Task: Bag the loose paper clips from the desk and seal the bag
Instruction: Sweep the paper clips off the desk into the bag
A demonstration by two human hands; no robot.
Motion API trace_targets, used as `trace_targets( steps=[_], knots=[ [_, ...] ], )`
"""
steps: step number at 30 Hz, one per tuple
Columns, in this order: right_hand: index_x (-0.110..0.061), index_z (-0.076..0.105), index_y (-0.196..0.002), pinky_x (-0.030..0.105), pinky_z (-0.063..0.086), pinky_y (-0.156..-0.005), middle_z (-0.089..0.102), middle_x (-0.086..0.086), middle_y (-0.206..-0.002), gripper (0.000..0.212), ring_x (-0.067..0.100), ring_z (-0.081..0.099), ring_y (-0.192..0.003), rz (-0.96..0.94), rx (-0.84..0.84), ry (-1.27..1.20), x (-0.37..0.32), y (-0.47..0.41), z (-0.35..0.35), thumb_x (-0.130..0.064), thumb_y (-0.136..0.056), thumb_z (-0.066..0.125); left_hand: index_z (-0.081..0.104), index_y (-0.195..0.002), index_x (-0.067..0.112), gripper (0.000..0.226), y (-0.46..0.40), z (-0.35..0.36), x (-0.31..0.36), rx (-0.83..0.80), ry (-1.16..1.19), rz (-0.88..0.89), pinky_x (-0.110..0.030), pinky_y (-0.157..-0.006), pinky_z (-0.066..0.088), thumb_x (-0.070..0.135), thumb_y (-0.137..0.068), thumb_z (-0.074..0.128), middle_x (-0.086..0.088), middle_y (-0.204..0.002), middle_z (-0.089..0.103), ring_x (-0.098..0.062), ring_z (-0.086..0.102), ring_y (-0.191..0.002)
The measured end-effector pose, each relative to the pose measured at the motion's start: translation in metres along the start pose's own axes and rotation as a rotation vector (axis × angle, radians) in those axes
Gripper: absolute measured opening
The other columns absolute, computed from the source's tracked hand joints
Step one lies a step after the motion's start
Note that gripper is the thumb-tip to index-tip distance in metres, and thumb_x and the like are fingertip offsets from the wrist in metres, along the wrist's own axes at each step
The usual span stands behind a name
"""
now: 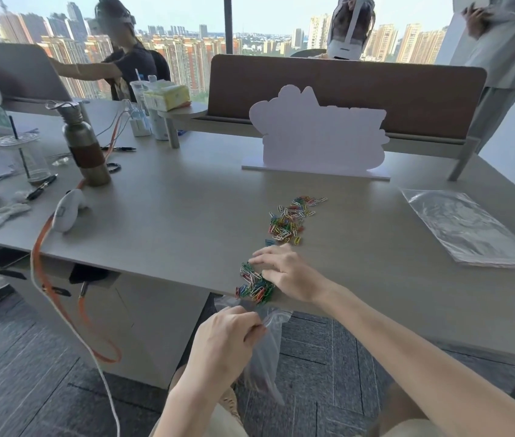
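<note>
A heap of coloured paper clips (254, 283) lies at the front edge of the grey desk (186, 216). My right hand (284, 275) rests flat on the desk with fingers spread, touching the right side of that heap. Farther back a second scatter of paper clips (290, 220) lies loose on the desk. Below the desk edge, my left hand (224, 345) pinches the rim of a clear plastic bag (265, 351), which hangs down under the heap. I cannot tell whether any clips are inside the bag.
A stack of spare clear bags (470, 228) lies at the right. A white cut-out sign (317, 137) stands behind the clips. A metal bottle (85, 149), a cup, pens and an orange cable (44, 247) crowd the left. Other people sit and stand beyond the divider.
</note>
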State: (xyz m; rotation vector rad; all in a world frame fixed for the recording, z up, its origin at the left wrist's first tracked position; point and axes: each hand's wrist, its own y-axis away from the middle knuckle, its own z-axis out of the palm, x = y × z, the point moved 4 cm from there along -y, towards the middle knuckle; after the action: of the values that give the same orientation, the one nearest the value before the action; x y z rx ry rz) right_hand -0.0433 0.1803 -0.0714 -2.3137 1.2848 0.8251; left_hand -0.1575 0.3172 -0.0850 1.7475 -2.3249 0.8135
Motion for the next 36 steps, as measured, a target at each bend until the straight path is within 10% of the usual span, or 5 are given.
trace_targets(
  steps=[20,29,36],
  knots=[
    [-0.027,0.078,-0.108,0.043,0.022,-0.112,0.065,-0.019,-0.126,0.041,0.007,0.038,-0.123,-0.185,-0.170,0.104,-0.022,0.011,0.015,-0.030,-0.087,0.042,0.064,-0.073,0.026,0.013,-0.001,0.000,0.003,-0.005,-0.008,0.026,-0.026,-0.050,0.037,0.038,-0.080,0.062,0.010,-0.067,0.058,-0.014,0.055,-0.063],
    [-0.007,0.076,-0.094,0.036,0.048,-0.096,0.072,0.004,-0.108,0.033,0.017,0.063,-0.105,0.141,0.208,-0.056,0.011,0.030,-0.022,-0.025,-0.099,0.048,0.067,-0.076,0.027,0.016,-0.001,0.005,0.002,-0.017,-0.016,0.025,-0.030,-0.054,0.046,0.040,-0.081,0.061,0.011,-0.071,0.060,-0.012,0.057,-0.067],
    [-0.012,0.078,-0.097,0.029,0.057,-0.073,0.075,0.007,-0.089,0.028,0.013,0.067,-0.071,0.226,0.066,-0.263,0.005,0.035,-0.007,-0.022,-0.098,0.052,0.068,-0.076,0.027,0.011,-0.005,0.005,0.007,-0.013,-0.010,0.035,-0.030,-0.054,0.048,0.038,-0.081,0.066,0.012,-0.073,0.063,-0.011,0.058,-0.065]
  ],
)
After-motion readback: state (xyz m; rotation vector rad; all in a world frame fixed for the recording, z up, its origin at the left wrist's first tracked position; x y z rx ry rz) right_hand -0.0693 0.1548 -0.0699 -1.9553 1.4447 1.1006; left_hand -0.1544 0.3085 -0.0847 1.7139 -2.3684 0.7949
